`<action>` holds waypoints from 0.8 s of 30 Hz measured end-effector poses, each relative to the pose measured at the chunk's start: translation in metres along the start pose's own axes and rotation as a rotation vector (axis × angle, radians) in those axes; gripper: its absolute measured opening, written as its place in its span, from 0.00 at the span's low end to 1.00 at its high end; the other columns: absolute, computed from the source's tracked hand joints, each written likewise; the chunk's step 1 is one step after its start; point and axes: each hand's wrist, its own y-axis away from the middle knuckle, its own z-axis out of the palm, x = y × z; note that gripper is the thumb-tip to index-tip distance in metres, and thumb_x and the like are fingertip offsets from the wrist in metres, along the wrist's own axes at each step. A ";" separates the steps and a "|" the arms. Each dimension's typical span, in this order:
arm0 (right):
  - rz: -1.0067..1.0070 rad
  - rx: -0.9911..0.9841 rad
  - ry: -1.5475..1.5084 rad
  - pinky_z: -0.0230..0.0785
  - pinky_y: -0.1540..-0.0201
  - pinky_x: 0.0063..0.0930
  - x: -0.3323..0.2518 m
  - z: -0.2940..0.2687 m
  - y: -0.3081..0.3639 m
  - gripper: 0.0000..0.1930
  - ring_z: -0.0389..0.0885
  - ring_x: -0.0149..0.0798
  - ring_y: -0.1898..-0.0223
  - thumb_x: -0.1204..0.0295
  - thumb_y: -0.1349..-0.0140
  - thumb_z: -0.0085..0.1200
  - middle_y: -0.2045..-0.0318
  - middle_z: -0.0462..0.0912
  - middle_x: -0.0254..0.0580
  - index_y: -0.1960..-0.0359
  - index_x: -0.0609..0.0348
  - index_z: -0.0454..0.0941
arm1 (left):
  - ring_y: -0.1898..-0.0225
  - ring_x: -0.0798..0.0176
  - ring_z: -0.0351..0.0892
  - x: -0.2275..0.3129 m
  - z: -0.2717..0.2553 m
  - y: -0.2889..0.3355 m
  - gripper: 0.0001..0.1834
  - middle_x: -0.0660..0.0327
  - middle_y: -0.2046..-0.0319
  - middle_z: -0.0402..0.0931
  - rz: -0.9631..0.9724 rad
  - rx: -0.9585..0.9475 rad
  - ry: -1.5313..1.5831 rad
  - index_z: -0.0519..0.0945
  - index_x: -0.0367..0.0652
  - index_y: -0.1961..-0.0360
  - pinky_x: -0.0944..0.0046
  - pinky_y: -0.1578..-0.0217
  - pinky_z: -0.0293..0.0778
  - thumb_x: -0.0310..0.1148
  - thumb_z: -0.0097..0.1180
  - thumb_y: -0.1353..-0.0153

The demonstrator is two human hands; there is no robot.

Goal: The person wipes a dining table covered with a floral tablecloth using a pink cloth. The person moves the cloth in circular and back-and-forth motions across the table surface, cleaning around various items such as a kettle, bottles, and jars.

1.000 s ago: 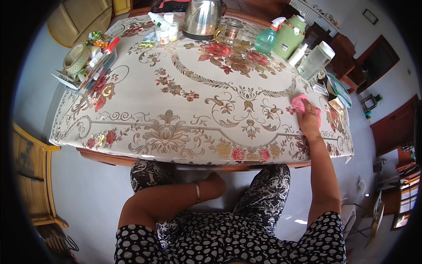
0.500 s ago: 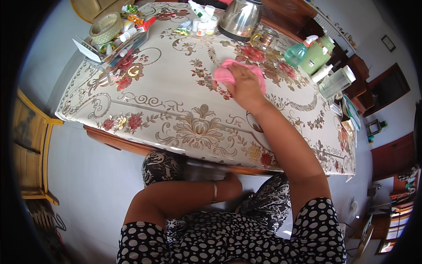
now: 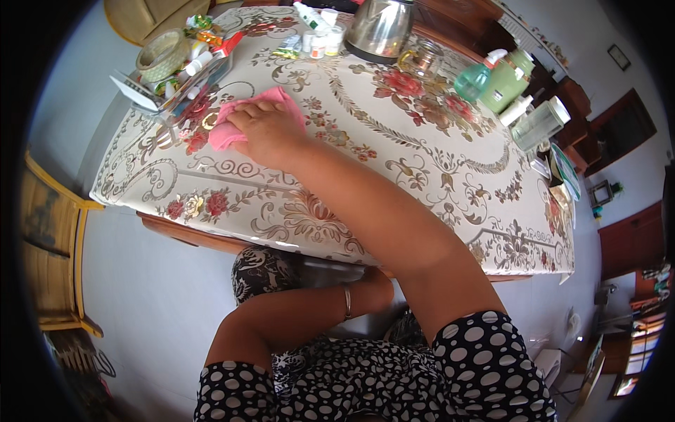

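Observation:
My right hand [image 3: 266, 132] presses a pink cloth [image 3: 285, 102] against the flowered table cover [image 3: 415, 162], toward the table's left side. Its fingers are bent over the cloth, which sticks out past them on both sides. Just beyond it stands a clear container [image 3: 184, 98] crowded with small items. My left hand [image 3: 375, 288] rests low over my lap, by the table's front edge, with a bangle [image 3: 347, 302] on the wrist. The fingers of that hand are hidden.
A steel kettle [image 3: 380, 32], a glass cup [image 3: 420, 58] and several white bottles [image 3: 325, 43] stand along the back. At the right are a spray bottle [image 3: 474, 81], a green jar [image 3: 508, 83] and a clear jar [image 3: 540, 125]. A wooden chair [image 3: 60, 239] is at the left.
My right hand has swept the pink cloth leftward across the table, from the middle to near the clear container. My left hand stays low over my lap.

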 end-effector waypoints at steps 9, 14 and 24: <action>0.392 0.120 0.299 0.56 0.40 0.44 0.112 -0.079 0.115 0.25 0.67 0.46 0.42 0.54 0.41 0.51 0.43 0.71 0.38 0.44 0.49 0.68 | 0.67 0.58 0.81 -0.006 0.011 0.001 0.07 0.55 0.69 0.81 -0.019 -0.128 -0.014 0.84 0.44 0.71 0.58 0.73 0.72 0.29 0.57 0.52; 0.501 0.213 0.432 0.61 0.43 0.40 0.166 -0.156 0.235 0.24 0.72 0.48 0.46 0.57 0.41 0.54 0.47 0.75 0.44 0.45 0.53 0.70 | 0.67 0.59 0.81 -0.006 0.013 -0.004 0.08 0.55 0.68 0.81 -0.009 -0.190 -0.037 0.84 0.45 0.70 0.58 0.72 0.72 0.29 0.57 0.51; 1.107 0.198 0.785 0.59 0.42 0.42 0.195 -0.297 0.504 0.24 0.72 0.50 0.46 0.51 0.39 0.47 0.49 0.76 0.48 0.46 0.48 0.70 | 0.65 0.59 0.81 -0.009 0.020 -0.001 0.09 0.55 0.66 0.82 -0.044 -0.280 -0.058 0.85 0.45 0.67 0.59 0.71 0.72 0.30 0.58 0.51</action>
